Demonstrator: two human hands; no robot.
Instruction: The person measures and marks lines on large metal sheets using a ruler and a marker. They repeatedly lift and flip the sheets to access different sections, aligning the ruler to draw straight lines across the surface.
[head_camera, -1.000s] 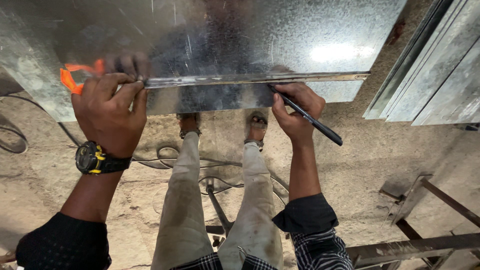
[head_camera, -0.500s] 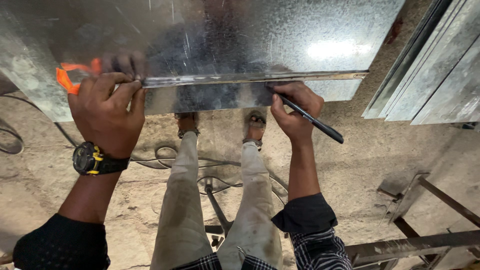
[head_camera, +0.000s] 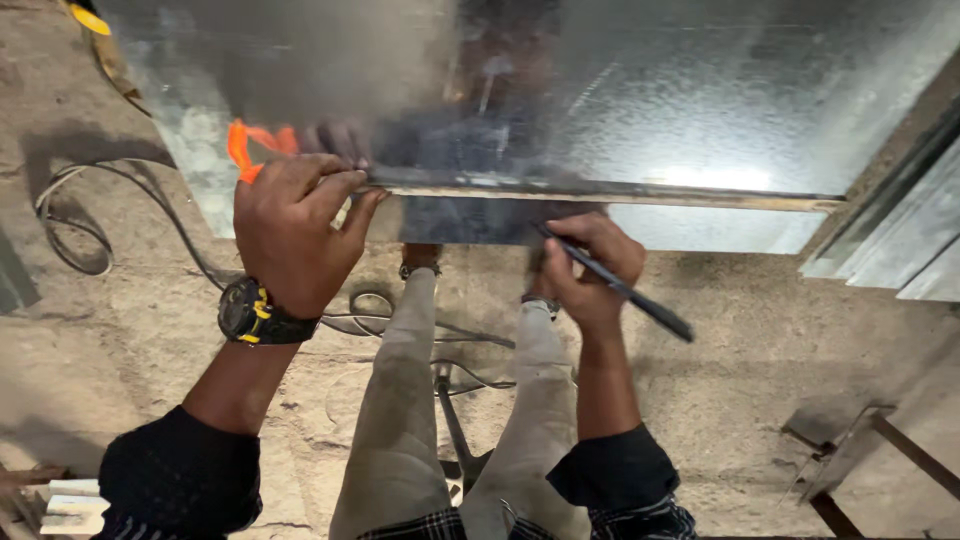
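**Hands on a metal sheet**

Dusty concrete floor (head_camera: 720, 330) spreads under a shiny galvanized metal sheet (head_camera: 650, 110) filling the view from 10 to 2 o'clock. Across it lies a long straightedge (head_camera: 620, 192). At 9 o'clock the left hand (head_camera: 295, 235), wearing a black wristwatch (head_camera: 250, 313), presses fingertips on the straightedge's end, beside an orange-handled tool (head_camera: 250, 145). Near centre the right hand (head_camera: 590, 270) is closed around a dark pen (head_camera: 625, 288), tip at the straightedge. Black cables (head_camera: 80, 215) loop at 8 o'clock; more metal sheets (head_camera: 900, 250) lean at 3. No containers show.
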